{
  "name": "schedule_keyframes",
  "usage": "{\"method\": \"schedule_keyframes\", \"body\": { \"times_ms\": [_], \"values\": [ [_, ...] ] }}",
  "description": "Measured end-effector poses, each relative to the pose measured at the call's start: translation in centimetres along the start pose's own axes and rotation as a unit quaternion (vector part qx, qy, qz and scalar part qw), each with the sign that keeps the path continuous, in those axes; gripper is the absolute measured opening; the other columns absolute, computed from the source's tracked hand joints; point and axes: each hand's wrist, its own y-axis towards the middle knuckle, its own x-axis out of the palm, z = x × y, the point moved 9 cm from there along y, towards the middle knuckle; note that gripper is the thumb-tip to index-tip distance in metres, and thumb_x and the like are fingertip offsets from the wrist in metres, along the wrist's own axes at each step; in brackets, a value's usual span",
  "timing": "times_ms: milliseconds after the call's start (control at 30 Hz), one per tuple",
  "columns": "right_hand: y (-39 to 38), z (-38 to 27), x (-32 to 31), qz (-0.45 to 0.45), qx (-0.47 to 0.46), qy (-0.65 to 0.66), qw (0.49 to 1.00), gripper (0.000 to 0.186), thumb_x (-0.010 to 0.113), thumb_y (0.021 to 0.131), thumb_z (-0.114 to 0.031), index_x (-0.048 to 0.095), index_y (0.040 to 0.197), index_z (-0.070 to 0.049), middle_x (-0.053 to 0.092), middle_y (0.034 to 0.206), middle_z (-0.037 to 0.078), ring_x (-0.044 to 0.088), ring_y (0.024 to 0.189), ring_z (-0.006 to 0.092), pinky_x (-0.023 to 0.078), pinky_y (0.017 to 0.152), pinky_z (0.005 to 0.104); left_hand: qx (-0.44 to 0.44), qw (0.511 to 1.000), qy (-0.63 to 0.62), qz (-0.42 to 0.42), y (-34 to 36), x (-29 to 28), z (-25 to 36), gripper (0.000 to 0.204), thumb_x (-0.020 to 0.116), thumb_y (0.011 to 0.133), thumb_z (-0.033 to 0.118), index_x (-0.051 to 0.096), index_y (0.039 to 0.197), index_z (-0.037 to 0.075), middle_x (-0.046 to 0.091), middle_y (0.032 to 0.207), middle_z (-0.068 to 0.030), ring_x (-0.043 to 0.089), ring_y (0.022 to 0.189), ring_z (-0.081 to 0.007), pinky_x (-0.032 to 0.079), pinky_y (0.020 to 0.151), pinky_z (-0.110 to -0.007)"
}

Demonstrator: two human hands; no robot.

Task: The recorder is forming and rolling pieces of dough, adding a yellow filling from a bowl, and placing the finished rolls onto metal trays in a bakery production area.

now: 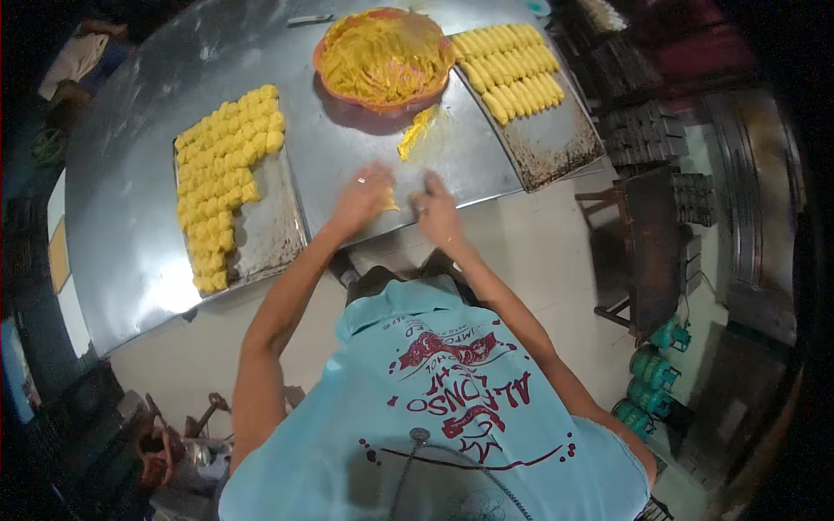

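Note:
My left hand (366,198) is low over the steel table near its front edge, smeared by motion, with a ring on one finger. A small piece of yellow dough (390,202) shows beside and partly under it; whether the fingers hold it cannot be made out. To its right, my right hand (439,211) hovers at the table edge with finger and thumb apart and nothing visible between them. A streak of yellow dough (417,133) lies on the metal just beyond both hands. Behind it stands an orange scalloped basin (382,119) with yellow dough inside.
On the left, a baking tray (268,221) carries rows of small yellow dough pieces (228,148). The right tray (556,148) bears rows of long dough sticks (508,69). A flat metal tool (310,19) lies at the back. A dark wooden stand (651,247) and green gas cylinders (653,373) are off right.

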Motion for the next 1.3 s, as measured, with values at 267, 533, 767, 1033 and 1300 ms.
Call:
{"method": "schedule_keyframes", "body": {
  "times_ms": [267,533,767,1033,1300],
  "values": [
    [1.3,5.0,-4.8,0.232,0.059,-0.102,0.965,0.044,0.056,0.081,0.002,0.068,0.121,-0.01,0.049,0.144,0.022,0.042,0.137,0.0387,0.032,0.114,0.05,0.033,0.997,-0.016,-0.071,-0.4,1.3,1.7,0.049,0.063,0.092,0.028,0.055,0.135,0.005,0.036,0.157,-0.0131,0.023,0.149,-0.0354,0.019,0.121,-0.053],
    [1.6,4.5,-4.4,0.23,0.061,-0.156,0.959,0.046,0.057,0.081,0.0,0.063,0.127,-0.008,0.051,0.14,0.021,0.041,0.136,0.0385,0.03,0.114,0.0514,0.02,0.997,0.024,-0.069,-0.5,0.6,1.0,0.062,0.066,0.088,0.036,0.053,0.139,0.004,0.038,0.156,-0.0111,0.018,0.15,-0.039,0.016,0.121,-0.055],
    [1.7,5.0,-4.7,0.231,0.053,-0.15,0.96,0.044,0.056,0.082,-0.001,0.063,0.125,-0.007,0.051,0.141,0.021,0.041,0.136,0.0388,0.031,0.114,0.0505,0.038,0.996,0.017,-0.081,-1.2,0.8,3.4,0.058,0.066,0.088,0.031,0.053,0.138,0.004,0.043,0.153,-0.0086,0.018,0.149,-0.0403,0.017,0.119,-0.059],
    [1.1,4.0,-4.8,0.228,0.037,-0.146,0.962,0.045,0.057,0.081,-0.001,0.062,0.125,-0.004,0.049,0.142,0.022,0.04,0.137,0.0391,0.029,0.115,0.0513,-0.059,0.998,0.024,-0.003,-1.3,1.3,3.2,0.056,0.067,0.086,0.027,0.053,0.137,0.007,0.042,0.152,-0.0129,0.026,0.144,-0.0442,0.022,0.118,-0.057],
    [-4.2,5.2,-2.7,0.101,0.254,0.235,0.933,0.033,0.067,0.088,-0.009,0.064,0.12,-0.001,0.064,0.111,0.01,0.061,0.104,0.0245,0.049,0.09,0.0366,-0.251,0.96,-0.127,-0.013,-5.1,0.8,7.1,0.046,0.07,0.08,0.016,0.062,0.123,0.0,0.068,0.107,-0.0204,0.065,0.101,-0.0381,0.052,0.086,-0.046]
  ]
}}
